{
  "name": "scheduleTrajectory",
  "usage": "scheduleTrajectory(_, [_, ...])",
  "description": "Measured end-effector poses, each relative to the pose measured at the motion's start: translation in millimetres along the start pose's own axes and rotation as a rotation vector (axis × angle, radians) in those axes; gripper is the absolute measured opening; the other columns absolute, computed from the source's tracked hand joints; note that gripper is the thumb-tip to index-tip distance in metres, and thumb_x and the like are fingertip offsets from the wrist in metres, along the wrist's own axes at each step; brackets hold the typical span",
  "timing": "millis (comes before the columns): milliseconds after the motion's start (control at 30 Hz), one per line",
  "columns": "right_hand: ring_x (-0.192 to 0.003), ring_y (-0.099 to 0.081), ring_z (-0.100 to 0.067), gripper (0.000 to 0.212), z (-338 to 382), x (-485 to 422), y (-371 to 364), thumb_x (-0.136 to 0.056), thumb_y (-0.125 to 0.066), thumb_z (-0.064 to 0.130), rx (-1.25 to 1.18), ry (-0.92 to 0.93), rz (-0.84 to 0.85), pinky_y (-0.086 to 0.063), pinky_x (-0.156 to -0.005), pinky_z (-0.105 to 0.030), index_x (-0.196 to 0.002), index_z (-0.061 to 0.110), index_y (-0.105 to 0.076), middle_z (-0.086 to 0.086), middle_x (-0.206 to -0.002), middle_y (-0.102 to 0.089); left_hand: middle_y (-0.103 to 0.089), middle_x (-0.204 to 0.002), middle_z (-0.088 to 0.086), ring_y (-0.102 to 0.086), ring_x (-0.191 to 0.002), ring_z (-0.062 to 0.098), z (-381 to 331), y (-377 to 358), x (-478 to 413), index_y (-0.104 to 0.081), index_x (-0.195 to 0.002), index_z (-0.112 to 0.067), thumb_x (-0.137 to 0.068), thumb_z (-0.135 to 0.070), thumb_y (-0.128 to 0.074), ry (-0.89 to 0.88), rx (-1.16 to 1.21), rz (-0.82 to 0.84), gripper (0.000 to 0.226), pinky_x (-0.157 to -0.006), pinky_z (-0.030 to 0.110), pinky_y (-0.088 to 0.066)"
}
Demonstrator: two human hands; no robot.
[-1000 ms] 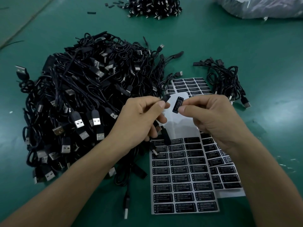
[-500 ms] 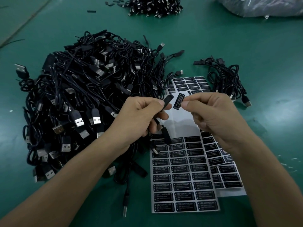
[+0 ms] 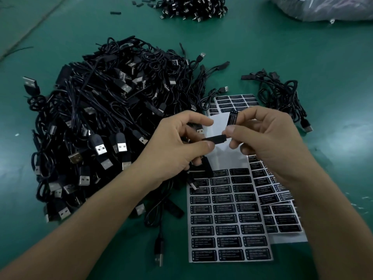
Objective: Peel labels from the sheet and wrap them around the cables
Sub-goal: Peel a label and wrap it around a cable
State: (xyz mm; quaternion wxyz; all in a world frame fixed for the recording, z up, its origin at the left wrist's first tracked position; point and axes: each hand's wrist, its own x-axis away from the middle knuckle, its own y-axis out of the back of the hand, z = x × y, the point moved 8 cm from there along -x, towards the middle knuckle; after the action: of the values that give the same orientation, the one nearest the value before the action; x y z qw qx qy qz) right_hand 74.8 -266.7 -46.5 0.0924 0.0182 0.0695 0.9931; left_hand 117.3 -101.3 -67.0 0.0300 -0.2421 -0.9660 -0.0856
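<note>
My left hand (image 3: 173,146) pinches the small black controller block (image 3: 215,139) of a USB cable, held level above the label sheets. My right hand (image 3: 268,138) pinches a peeled black label (image 3: 233,117), which stands upright just above the block's right end, and its thumb touches that end. The front label sheet (image 3: 228,225) lies flat below the hands, its top rows peeled to bare white backing. The held cable hangs down, its USB plug (image 3: 158,259) lying near the table's front.
A big heap of black USB cables (image 3: 101,126) fills the left of the green table (image 3: 302,57). A small cable bunch (image 3: 282,93) lies at the right. More label sheets (image 3: 282,215) sit under the front one. Another cable pile (image 3: 193,7) and a plastic bag (image 3: 327,7) lie far back.
The left hand has turned the black block from tilted up to level. The right hand has brought the label closer, upright over the block's right end.
</note>
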Motion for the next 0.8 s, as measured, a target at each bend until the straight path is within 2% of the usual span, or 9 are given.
scheduleTrajectory(133, [-0.062,-0.068,-0.010,0.014,6.9,0.0,19.7,-0.084,-0.077,0.008,0.099,0.070,-0.118,-0.049,-0.055,-0.018,-0.078,0.016,-0.067,-0.005,-0.069,-0.073,-0.059,-0.082,-0.004,-0.065,-0.048,0.014,-1.6,3.6,1.4,-0.062,-0.086,-0.024,-0.090,0.001,-0.066,-0.061,-0.113,-0.050,0.026,-0.040,0.018,-0.043])
scheduleTrajectory(200, [-0.066,-0.069,-0.011,0.016,9.8,0.2,21.7,-0.085,-0.075,0.008,0.086,0.093,-0.121,-0.050,-0.057,-0.016,-0.075,0.017,-0.066,-0.006,-0.072,-0.074,-0.061,-0.083,-0.002,-0.066,-0.049,0.014,-0.4,2.4,1.2,-0.065,-0.079,-0.023,-0.092,0.001,-0.063,-0.063,-0.137,-0.044,0.027,-0.041,0.019,-0.044])
scheduleTrajectory(333, [-0.059,-0.067,-0.010,0.013,7.9,3.8,-6.5,-0.084,-0.074,0.006,0.192,0.073,0.083,-0.050,-0.055,-0.019,-0.079,0.014,-0.065,-0.006,-0.070,-0.074,-0.066,-0.065,-0.011,-0.068,-0.052,0.012,1.5,-1.0,0.5,-0.077,-0.080,-0.026,-0.094,-0.005,-0.062,-0.064,-0.169,-0.018,0.029,-0.044,0.019,-0.047])
scheduleTrajectory(400, [-0.058,-0.066,-0.013,0.014,4.8,7.7,-20.4,-0.082,-0.073,0.007,0.242,0.037,0.200,-0.050,-0.054,-0.025,-0.077,0.017,-0.065,-0.008,-0.069,-0.074,-0.068,-0.060,-0.006,-0.068,-0.053,0.013,2.6,-1.4,0.1,-0.078,-0.083,-0.026,-0.093,-0.004,-0.061,-0.053,-0.179,-0.017,0.029,-0.045,0.020,-0.048])
scheduleTrajectory(467, [-0.057,-0.064,-0.016,0.017,1.4,10.1,-27.5,-0.082,-0.072,0.007,0.291,0.006,0.263,-0.050,-0.055,-0.037,-0.075,0.020,-0.064,-0.009,-0.070,-0.074,-0.070,-0.060,0.000,-0.069,-0.054,0.022,3.0,-1.7,-0.1,-0.077,-0.086,-0.028,-0.090,-0.007,-0.060,-0.021,-0.185,-0.025,0.027,-0.047,0.024,-0.049])
scheduleTrajectory(533, [-0.058,-0.063,-0.028,0.016,-1.7,10.0,-29.1,-0.082,-0.072,0.007,0.347,-0.006,0.270,-0.052,-0.057,-0.050,-0.077,0.021,-0.065,-0.009,-0.069,-0.073,-0.073,-0.067,0.000,-0.070,-0.057,0.027,1.1,-2.3,0.2,-0.078,-0.084,-0.027,-0.082,-0.017,-0.056,-0.001,-0.149,-0.026,0.025,-0.046,0.026,-0.049])
scheduleTrajectory(600, [-0.061,-0.064,-0.031,0.014,-2.9,8.9,-28.4,-0.082,-0.072,0.009,0.393,0.001,0.256,-0.055,-0.063,-0.054,-0.079,0.022,-0.066,-0.005,-0.067,-0.072,-0.075,-0.076,-0.005,-0.070,-0.056,0.022,-0.9,-3.3,0.1,-0.079,-0.081,-0.020,-0.074,-0.027,-0.052,0.005,-0.074,-0.021,0.029,-0.044,0.025,-0.048])
scheduleTrajectory(700, [-0.057,-0.061,-0.013,0.012,-1.8,7.9,-26.1,-0.081,-0.072,0.013,0.439,0.025,0.227,-0.055,-0.061,-0.042,-0.079,0.024,-0.069,0.002,-0.065,-0.070,-0.071,-0.067,0.001,-0.069,-0.054,0.020,-2.2,-3.2,0.9,-0.078,-0.077,-0.018,-0.076,-0.038,-0.067,-0.010,-0.081,-0.021,0.023,-0.043,0.024,-0.047])
scheduleTrajectory(800, [-0.053,-0.056,-0.003,0.012,0.9,8.5,-24.3,-0.081,-0.071,0.013,0.456,0.055,0.208,-0.046,-0.052,-0.021,-0.078,0.025,-0.072,0.005,-0.064,-0.069,-0.070,-0.059,0.004,-0.068,-0.053,0.018,-0.4,-1.8,1.3,-0.077,-0.079,-0.023,-0.087,-0.028,-0.076,-0.026,-0.144,-0.034,0.009,-0.045,0.022,-0.048])
